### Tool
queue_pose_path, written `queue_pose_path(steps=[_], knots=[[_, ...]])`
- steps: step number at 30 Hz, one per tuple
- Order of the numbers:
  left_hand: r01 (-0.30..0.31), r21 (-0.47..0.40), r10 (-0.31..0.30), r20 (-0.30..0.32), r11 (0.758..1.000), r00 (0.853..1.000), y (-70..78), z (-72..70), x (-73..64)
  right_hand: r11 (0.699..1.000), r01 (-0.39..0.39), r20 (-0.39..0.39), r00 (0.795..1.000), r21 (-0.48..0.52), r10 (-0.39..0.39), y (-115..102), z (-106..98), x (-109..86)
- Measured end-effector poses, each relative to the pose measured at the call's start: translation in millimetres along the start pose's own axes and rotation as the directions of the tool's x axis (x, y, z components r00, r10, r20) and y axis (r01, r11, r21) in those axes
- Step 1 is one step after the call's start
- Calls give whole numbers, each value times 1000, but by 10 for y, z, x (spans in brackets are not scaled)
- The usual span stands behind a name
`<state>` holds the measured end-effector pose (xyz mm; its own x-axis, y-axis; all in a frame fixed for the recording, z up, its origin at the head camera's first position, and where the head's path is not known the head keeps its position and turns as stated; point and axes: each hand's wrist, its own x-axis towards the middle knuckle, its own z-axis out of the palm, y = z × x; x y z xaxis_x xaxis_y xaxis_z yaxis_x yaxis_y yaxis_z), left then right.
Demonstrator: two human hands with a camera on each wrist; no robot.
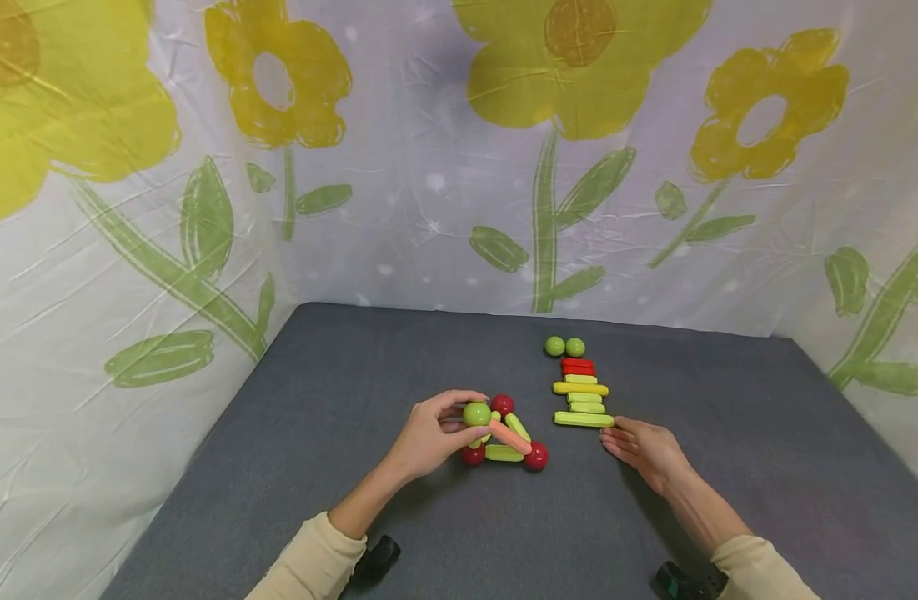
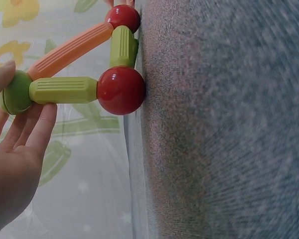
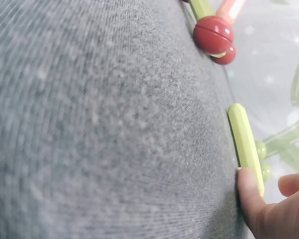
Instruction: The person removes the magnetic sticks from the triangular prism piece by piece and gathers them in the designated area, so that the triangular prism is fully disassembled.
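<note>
Left grip (image 1: 428, 437): pinching one green ball (image 1: 477, 414) atop the frame (image 1: 504, 453)
Right grip (image 1: 649, 452): fingers parted — touching one rod (image 1: 581, 419), right of frame
Red balls (image 1: 536, 457): three, in frame's base
Loose green balls (image 1: 554, 346): two — beyond frame

I have a passable lane on the table (image 1: 567, 508) between the raised ball-and-stick frame (image 1: 505, 452) and the column of loose sticks (image 1: 581, 388). The left hand (image 1: 428, 433), around the green ball (image 1: 477, 414) up top, blocks the frame's left side. On the column's near right, the right hand (image 1: 649, 450) stands in my way; two loose green balls (image 1: 565, 347) cap the far end. Behind the frame there's room up to the curtain (image 1: 428, 208). I can't fairly judge finger clearance inside the frame.
</note>
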<state>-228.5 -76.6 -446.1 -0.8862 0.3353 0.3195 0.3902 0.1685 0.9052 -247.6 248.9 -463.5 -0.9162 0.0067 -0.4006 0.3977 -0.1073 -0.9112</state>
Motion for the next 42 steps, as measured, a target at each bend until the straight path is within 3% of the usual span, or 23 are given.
queue_pose_path(steps=[7, 11, 16, 20, 23, 36, 42], knots=[[-19, 4, 19, 17, 1000, 1000, 304, -23, -51, 999, 7, -27, 1000, -39, -8, -15, 3, -27], [-10, 0, 10, 22, 1000, 1000, 344, -31, -57, 1000, -6, -47, 999, -23, 5, -27, 1, -50], [-10, 2, 10, 17, 1000, 1000, 336, -34, -56, 998, -44, 80, 996, 33, 41, -31, 34, -42], [-5, 7, 5, 14, 1000, 1000, 324, -36, -57, 990, -83, 226, 972, 112, 56, -20, 91, 1], [-1, 4, 1, 16, 1000, 1000, 320, -34, -63, 983, -103, 287, 956, 152, 56, -5, 126, 38], [-14, 12, 14, 16, 1000, 1000, 347, -32, -55, 981, -79, 255, 967, 178, 31, 15, 89, 128], [-12, 10, 12, 10, 1000, 1000, 61, -11, -15, 984, -77, 285, 958, 161, 28, -9, 87, 127]])
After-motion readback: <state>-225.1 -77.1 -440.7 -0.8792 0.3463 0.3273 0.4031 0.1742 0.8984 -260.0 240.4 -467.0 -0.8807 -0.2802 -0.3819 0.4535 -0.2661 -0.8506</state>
